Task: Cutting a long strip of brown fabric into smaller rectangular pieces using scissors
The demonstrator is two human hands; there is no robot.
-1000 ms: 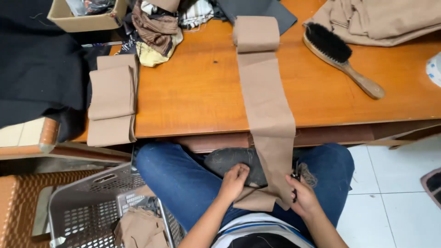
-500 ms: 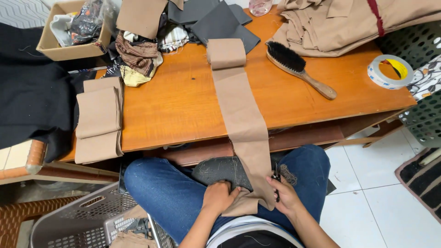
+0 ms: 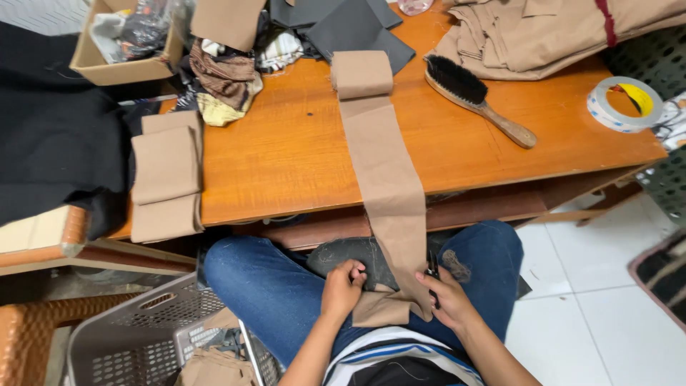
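Seated person at a wooden counter [image 3: 286, 154], seen from above. A long tan fabric strip [image 3: 389, 186] runs from a small roll at the far middle of the counter, over the near edge, down into the lap. The left hand [image 3: 343, 286] is curled, pinching the strip's lower end against a dark grey cloth [image 3: 350, 256] lying on the jeans; the right hand [image 3: 446, 297] is closed around small dark scissors [image 3: 433, 270] at the strip's right edge, blades hard to make out. Most of the strip lies flat, smooth and uncut; only the near end is being worked, folded into a short flap on the lap, so most of the length appears left to do. At the left edge of the counter lies a stack of folded tan pieces [image 3: 166, 175], matte and rectangular, which look finished. Far left stands a cardboard box [image 3: 125, 68] beside a heap of mixed scraps [image 3: 225, 75]. To the right lie a wooden-handled brush [image 3: 475, 96] with black bristles, a ring of tape [image 3: 620, 104], and a bundle of tan cloth [image 3: 543, 32]. A grey perforated plastic basket [image 3: 136, 343] sits on the floor at the near left.
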